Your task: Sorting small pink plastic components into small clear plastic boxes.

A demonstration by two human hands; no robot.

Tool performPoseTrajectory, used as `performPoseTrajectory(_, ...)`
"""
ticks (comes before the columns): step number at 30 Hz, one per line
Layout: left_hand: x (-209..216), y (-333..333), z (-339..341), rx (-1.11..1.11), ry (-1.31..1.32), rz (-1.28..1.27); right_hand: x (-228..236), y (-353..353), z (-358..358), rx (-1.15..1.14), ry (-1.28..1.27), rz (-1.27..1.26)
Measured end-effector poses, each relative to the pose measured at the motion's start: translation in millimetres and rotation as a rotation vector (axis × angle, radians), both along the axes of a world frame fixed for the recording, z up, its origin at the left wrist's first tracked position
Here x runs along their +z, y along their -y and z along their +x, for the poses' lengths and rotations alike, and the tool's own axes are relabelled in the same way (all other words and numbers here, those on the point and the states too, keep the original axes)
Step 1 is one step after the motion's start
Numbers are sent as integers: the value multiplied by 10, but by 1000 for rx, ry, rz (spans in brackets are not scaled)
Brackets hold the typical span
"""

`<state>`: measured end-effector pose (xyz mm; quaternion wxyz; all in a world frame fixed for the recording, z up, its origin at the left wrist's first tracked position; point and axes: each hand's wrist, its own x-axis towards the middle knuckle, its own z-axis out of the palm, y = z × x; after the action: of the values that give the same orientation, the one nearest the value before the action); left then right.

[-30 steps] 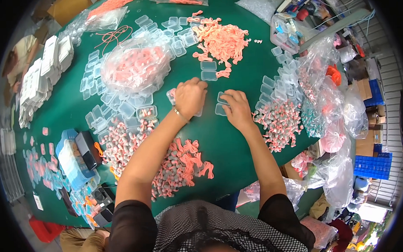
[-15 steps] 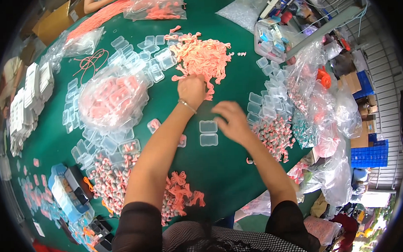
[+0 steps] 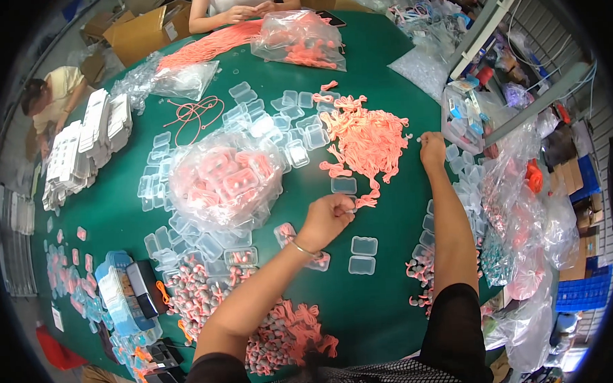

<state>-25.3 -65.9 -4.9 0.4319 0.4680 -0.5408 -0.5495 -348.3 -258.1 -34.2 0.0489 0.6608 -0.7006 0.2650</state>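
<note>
My left hand is closed, thumb and fingers pinched on a small coral cord bundle that sticks out to the right of the fingertips. Just beyond it spreads the large pile of coral cord bundles. At the right edge of this pile, my right hand is closed in a pinch by a tiny whitish piece; what lies between its fingers is too small to name. A clear plastic box lies opened flat nearer to me, and another clear box sits beyond my left hand.
A clear bag of filled boxes stands at left amid many clear boxes. Piles of grey-and-coral earplugs lie nearer. White trays are stacked far left. A co-worker's hands work at the far edge. A metal post rises at right.
The view has shifted. My left hand has drawn back from the pile with a cord bundle; my right hand has gone from beside the opened box to the pile's right edge and closed.
</note>
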Motion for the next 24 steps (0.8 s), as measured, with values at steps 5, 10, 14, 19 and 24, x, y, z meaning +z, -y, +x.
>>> performPoseTrajectory(5, 48, -147, -33, 9, -116, -4, 14, -157, -6, 101, -23, -86)
performPoseTrajectory(10, 217, -249, -9, -31, -186, 184, 175, -199, 56, -100, -151, 199)
performPoseTrajectory(14, 112, -319, 40, -54, -289, 104, 212, -380, -40, -44, -162, 114)
performPoseTrajectory(19, 18, -407, 120, -41, -237, 128, 201, -725, 75, 128, 1039, 268)
performPoseTrajectory(24, 52, -513, -23, -51, -184, 165, 619, -1771, 552, 203, 1614, 451)
